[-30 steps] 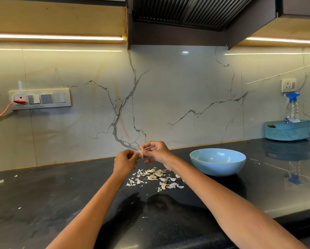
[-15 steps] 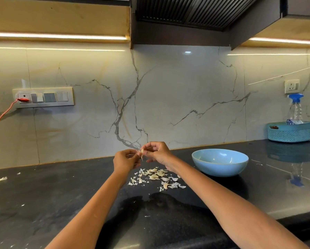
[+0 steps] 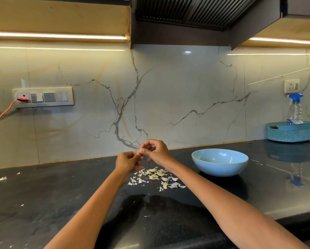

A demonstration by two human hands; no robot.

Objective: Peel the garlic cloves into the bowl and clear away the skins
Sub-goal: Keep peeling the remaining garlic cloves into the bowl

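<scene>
Both hands, left hand [image 3: 127, 159] and right hand [image 3: 155, 150], still pinch one garlic clove [image 3: 139, 151] at frame centre. The skin strip seen earlier is gone, so peeling advances; the bowl [image 3: 220, 164] waits right.

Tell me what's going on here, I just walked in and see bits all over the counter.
A person is peeling garlic. The left hand and right hand pinch one garlic clove between them, above a pile of skins on the black counter. The blue bowl stands right of the pile; nothing shows inside it from here. The skins are not cleared yet.
</scene>
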